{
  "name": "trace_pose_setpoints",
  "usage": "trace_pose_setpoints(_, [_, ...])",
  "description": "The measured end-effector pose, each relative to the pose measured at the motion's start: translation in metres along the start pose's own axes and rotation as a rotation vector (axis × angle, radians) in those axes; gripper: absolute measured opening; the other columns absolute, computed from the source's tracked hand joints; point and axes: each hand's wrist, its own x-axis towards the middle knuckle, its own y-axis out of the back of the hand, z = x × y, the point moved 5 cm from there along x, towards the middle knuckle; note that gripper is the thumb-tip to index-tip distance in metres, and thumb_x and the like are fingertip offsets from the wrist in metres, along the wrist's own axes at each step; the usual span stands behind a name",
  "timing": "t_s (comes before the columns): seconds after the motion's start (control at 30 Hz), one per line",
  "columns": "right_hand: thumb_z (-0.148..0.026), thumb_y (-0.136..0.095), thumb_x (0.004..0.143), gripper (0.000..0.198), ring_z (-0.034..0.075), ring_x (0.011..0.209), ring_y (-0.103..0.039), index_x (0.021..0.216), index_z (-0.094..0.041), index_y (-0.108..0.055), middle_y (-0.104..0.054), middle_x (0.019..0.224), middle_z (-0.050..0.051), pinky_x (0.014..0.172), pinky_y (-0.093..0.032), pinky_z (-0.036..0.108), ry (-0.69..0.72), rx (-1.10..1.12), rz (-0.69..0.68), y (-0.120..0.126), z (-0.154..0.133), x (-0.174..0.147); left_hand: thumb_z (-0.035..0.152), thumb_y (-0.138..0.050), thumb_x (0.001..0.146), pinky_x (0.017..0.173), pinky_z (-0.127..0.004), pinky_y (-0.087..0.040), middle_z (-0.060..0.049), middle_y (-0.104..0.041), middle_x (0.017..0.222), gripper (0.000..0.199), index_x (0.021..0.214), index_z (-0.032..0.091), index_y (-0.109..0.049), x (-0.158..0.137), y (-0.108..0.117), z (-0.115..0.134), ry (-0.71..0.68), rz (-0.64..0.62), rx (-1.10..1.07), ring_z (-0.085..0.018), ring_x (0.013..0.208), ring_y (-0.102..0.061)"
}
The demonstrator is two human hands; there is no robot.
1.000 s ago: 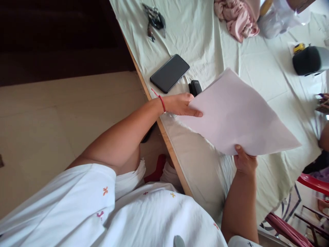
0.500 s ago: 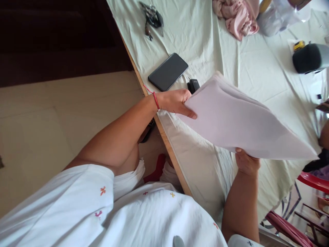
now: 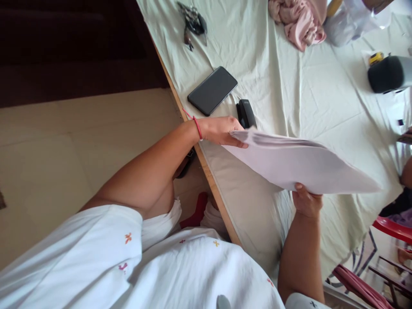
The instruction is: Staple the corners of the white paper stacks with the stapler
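Observation:
A stack of white paper sheets (image 3: 286,165) is held above the table, its near face tilted toward me and its far edge bent. My left hand (image 3: 225,131), with a red thread at the wrist, grips the stack's left corner, thumb on the near side and the other fingers hidden behind. At the lower edge, my right hand (image 3: 307,201) pinches the sheets with its thumb in front; its fingers are mostly out of sight underneath. Just beyond my left hand lies a black stapler (image 3: 246,112), partly covered by the hand and paper. Beside it rests a black smartphone (image 3: 213,90).
A pale cloth covers the table (image 3: 325,98), whose wooden edge (image 3: 214,189) runs diagonally near my body. Farther off are keys (image 3: 195,25), a crumpled pink cloth (image 3: 302,25), a plastic bag (image 3: 344,25), a yellow tape measure (image 3: 376,58) and a dark rounded object (image 3: 386,74). A red chair (image 3: 392,227) stands right.
The paper stack's far edge has dropped toward me, so more of the stapler shows and the sheet edges are visible. Both hands keep their hold.

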Motion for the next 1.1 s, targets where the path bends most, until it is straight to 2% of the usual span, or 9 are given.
trace_pose_setpoints(0.23, [-0.035,-0.096,0.061,0.062,0.024,0.121,-0.068,0.117,-0.025,-0.073,-0.076,0.12,0.004,0.112,-0.054,0.051,-0.007,-0.017,0.077,-0.003,-0.002,-0.003,0.074,-0.056,0.091,0.068,-0.034,-0.029,0.001,-0.039,0.062,0.062,0.062,0.022,-0.042,0.009,0.001,-0.004,0.109,0.153,0.065,-0.014,0.071,-0.037])
trace_pose_setpoints(0.4, [-0.037,-0.1,0.054,0.058,0.024,0.105,-0.074,0.105,-0.02,-0.077,-0.08,0.103,0.006,0.099,-0.062,0.044,-0.211,-0.006,0.137,0.003,0.005,-0.016,0.068,-0.052,0.093,0.066,-0.035,-0.026,0.001,-0.031,0.061,0.06,0.058,0.023,-0.034,0.017,-0.002,0.001,0.093,0.186,0.074,-0.014,0.065,-0.036])
trace_pose_setpoints(0.57, [-0.04,-0.101,0.051,0.048,0.022,0.073,-0.072,0.087,-0.018,-0.077,-0.078,0.079,0.006,0.069,-0.066,0.038,-0.428,-0.059,-0.031,0.012,0.02,-0.039,0.064,-0.057,0.088,0.065,-0.034,-0.024,0.0,-0.035,0.061,0.054,0.058,0.021,-0.041,0.02,-0.003,0.003,0.105,0.089,0.081,-0.013,0.061,-0.033])
trace_pose_setpoints(0.67, [-0.042,-0.1,0.055,0.041,0.014,0.052,-0.06,0.072,-0.017,-0.074,-0.071,0.063,0.003,0.047,-0.055,0.027,-0.503,-0.182,-0.172,0.026,0.027,-0.049,0.062,-0.059,0.087,0.063,-0.034,-0.025,-0.001,-0.039,0.061,0.051,0.06,0.02,-0.047,0.02,-0.005,0.004,0.138,0.015,0.054,-0.013,0.06,-0.037])
trace_pose_setpoints(0.73, [-0.044,-0.1,0.056,0.043,0.012,0.05,-0.057,0.078,-0.016,-0.075,-0.072,0.065,0.003,0.044,-0.051,0.025,-0.519,-0.27,-0.212,0.04,0.026,-0.051,0.063,-0.059,0.087,0.061,-0.034,-0.026,-0.001,-0.039,0.059,0.053,0.059,0.021,-0.046,0.021,-0.007,0.006,0.138,-0.012,0.053,-0.014,0.058,-0.038])
trace_pose_setpoints(0.8, [-0.044,-0.099,0.057,0.055,0.014,0.058,-0.064,0.1,-0.017,-0.076,-0.075,0.074,0.002,0.052,-0.057,0.027,-0.462,-0.339,-0.165,0.055,0.017,-0.047,0.065,-0.06,0.087,0.06,-0.034,-0.026,-0.001,-0.037,0.057,0.057,0.056,0.021,-0.042,0.022,-0.01,0.008,0.131,-0.019,0.076,-0.013,0.057,-0.037])
trace_pose_setpoints(0.87, [-0.045,-0.096,0.061,0.07,0.018,0.078,-0.072,0.122,-0.022,-0.07,-0.079,0.092,0.002,0.073,-0.064,0.035,-0.309,-0.424,-0.029,0.068,-0.001,-0.04,0.067,-0.063,0.085,0.058,-0.034,-0.025,0.0,-0.035,0.056,0.06,0.054,0.022,-0.037,0.025,-0.013,0.008,0.133,-0.022,0.102,-0.013,0.055,-0.034])
trace_pose_setpoints(0.97, [-0.045,-0.093,0.067,0.077,0.024,0.12,-0.068,0.135,-0.028,-0.062,-0.073,0.126,0.007,0.11,-0.053,0.052,-0.006,-0.577,0.195,0.074,-0.039,-0.029,0.067,-0.061,0.087,0.055,-0.034,-0.024,0.001,-0.034,0.056,0.062,0.053,0.023,-0.034,0.029,-0.021,0.01,0.135,-0.079,0.102,-0.012,0.052,-0.031])
trace_pose_setpoints(1.1, [-0.043,-0.088,0.076,0.076,0.024,0.137,-0.061,0.144,-0.027,-0.057,-0.065,0.146,0.011,0.125,-0.039,0.05,0.258,-0.54,0.097,0.046,-0.072,-0.011,0.064,-0.055,0.093,0.052,-0.034,-0.026,0.001,-0.035,0.056,0.06,0.053,0.023,-0.037,0.036,-0.034,0.014,0.093,-0.168,0.072,-0.012,0.051,-0.032])
